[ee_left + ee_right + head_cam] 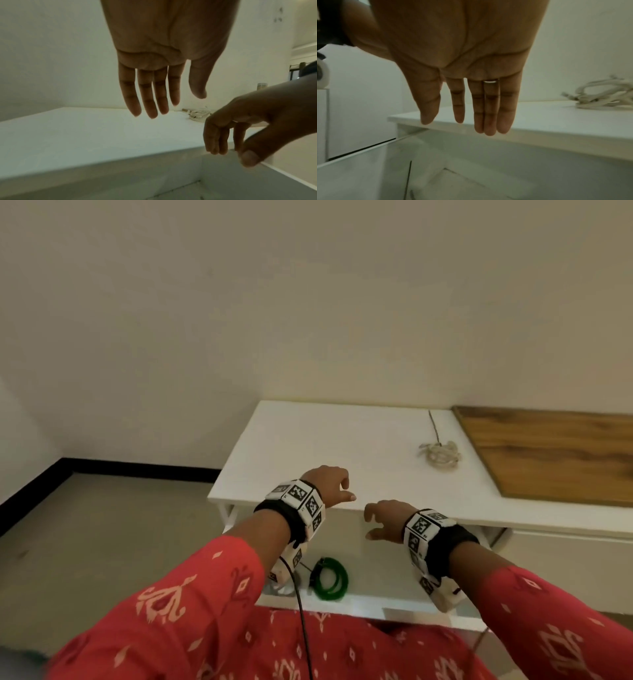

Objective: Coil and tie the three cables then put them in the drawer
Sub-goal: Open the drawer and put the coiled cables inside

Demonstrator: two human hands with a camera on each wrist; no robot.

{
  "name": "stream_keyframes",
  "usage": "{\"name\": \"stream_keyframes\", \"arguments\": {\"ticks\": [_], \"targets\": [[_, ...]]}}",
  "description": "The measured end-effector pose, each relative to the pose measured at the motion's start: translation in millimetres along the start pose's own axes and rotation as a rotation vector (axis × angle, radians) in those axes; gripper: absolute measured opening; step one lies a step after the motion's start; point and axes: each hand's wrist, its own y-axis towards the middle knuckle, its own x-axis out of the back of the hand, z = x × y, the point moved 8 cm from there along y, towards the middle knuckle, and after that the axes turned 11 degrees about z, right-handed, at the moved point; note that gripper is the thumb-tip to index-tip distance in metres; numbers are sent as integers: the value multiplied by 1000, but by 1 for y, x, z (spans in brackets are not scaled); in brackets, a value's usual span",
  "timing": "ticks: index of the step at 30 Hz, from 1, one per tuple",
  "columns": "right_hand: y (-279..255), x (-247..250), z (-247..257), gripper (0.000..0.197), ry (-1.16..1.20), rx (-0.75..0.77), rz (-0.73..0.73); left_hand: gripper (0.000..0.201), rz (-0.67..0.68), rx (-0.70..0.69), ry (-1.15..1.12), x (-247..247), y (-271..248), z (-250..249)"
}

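Over the open drawer point(373, 601), both hands are empty: left hand point(327, 482) and right hand point(385, 520) with fingers relaxed. Green cable point(330, 578) is coiled inside the drawer. White cable point(440, 455) lies on the tabletop point(325, 440) beyond the drawer, bundled; judged light, limp, springy, best pinched across all loops.

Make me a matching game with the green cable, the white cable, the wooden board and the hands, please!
Things:
1. green cable
2. white cable
3. wooden board
4. left hand and right hand

Places or states:
A. lies on the right end of the white cabinet top
B. coiled inside the open drawer
C. open, holding nothing
D. bundled on the cabinet top, beside the board

Pairs: 1-B, 2-D, 3-A, 4-C
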Motion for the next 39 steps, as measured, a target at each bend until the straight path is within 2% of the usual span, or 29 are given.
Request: {"name": "stream_keyframes", "arguments": {"ticks": [8,12,15,17,21,23,25,27,31,39], "targets": [[-15,46,-84,32,223,-188,-238,35,-179,-83,78,4,37,-35],[-10,86,-120,24,170,-267,-415,36,-175,-100,130,-5,60,-42],[1,106,-144,27,183,-371,-512,37,-156,-92,155,-12,70,-37],[14,108,-156,38,214,-414,-491,37,-153,-84,192,-18,74,-31],[42,84,-156,71,331,-429,-313,38,-159,-76,203,-36,68,-8],[53,78,-159,78,350,-430,-264,38,-160,-80,201,-39,69,-7],[60,72,-161,73,347,-434,-226,39,-153,-87,209,-43,70,-7],[63,68,-162,59,344,-439,-229,40,-138,-89,224,-49,70,-8],[55,71,-159,38,298,-446,-331,40,-128,-87,248,-53,65,-8],[10,64,-118,41,306,-337,-304,39,-121,-95,256,-51,27,-6]]}}
